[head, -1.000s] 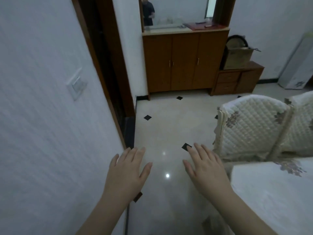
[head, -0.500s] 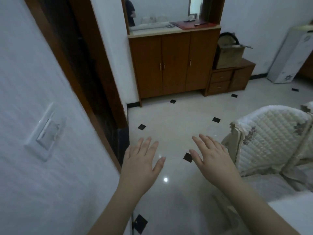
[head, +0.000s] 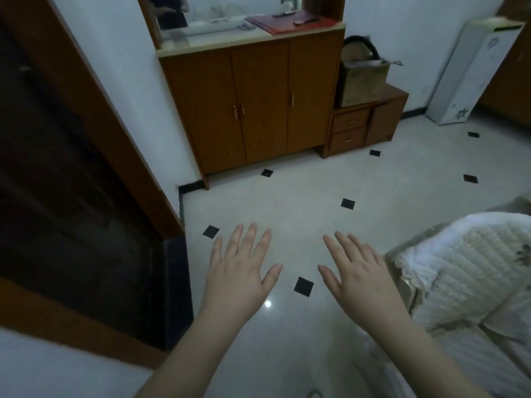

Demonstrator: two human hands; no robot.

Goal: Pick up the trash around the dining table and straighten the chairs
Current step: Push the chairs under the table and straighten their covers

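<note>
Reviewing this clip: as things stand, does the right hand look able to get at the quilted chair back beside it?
Probably yes. The right hand is open, holds nothing, and hovers just left of the quilted chair back, with only bare floor showing between them. Depth is hard to judge from this one view.

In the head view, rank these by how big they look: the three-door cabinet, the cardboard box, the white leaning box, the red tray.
Largest to smallest:
1. cabinet
2. white leaning box
3. cardboard box
4. red tray
The middle two look close; ranking unsure.
</note>
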